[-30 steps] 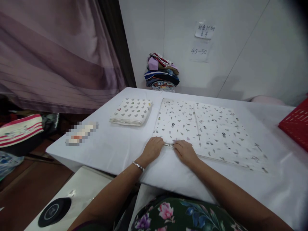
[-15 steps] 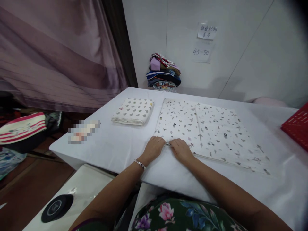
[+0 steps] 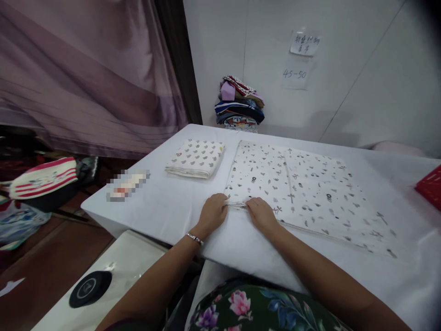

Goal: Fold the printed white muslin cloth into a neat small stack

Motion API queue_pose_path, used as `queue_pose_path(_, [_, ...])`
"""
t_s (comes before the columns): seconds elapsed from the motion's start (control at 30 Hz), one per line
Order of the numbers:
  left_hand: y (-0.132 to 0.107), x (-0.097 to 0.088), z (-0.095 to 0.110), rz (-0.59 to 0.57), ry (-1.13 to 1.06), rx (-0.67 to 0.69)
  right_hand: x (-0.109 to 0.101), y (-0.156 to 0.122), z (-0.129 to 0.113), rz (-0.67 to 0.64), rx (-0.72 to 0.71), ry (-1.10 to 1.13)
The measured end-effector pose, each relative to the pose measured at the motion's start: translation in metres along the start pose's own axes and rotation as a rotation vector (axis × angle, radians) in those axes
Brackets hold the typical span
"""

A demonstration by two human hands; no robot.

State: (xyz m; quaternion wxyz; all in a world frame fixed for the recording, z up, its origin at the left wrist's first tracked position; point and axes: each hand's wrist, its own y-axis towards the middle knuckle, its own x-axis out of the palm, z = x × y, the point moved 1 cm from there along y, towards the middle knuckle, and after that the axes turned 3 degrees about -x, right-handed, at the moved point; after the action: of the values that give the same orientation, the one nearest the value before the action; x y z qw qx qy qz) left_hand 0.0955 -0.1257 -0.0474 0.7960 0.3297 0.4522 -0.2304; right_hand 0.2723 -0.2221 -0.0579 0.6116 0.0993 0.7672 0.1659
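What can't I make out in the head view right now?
All in the head view:
Left hand and right hand: palms hidden by their own backs.
Spread cloth: underside hidden by its top layer.
Folded cloth: inner faces hidden by its top layer.
Red container: cut off by the right edge.
Small item: blurred into blocks.

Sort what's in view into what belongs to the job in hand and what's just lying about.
In hand:
- patterned cloth, near edge between left hand and right hand
- white-covered table, under it

Seemingly just lying about:
- folded cloth, untouched on the table
- fabric stack by the wall
- round black object
- red object, right edge
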Motion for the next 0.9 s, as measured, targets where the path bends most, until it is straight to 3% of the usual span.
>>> queue_pose_path(0.2, [-0.005, -0.005, -0.005, 0.001, -0.009, -0.134, 0.003, -0.001, 0.002, 0.014, -0.022, 0.037])
queue_pose_path(0.63, [0.009, 0.002, 0.011, -0.030, 0.155, -0.192, 0.001, -0.004, 0.001, 0.024, -0.078, 0.063])
queue_pose_path(0.9, [0.011, -0.008, 0.008, -0.115, 0.223, -0.279, 0.002, -0.002, 0.000, 0.022, -0.077, 0.068])
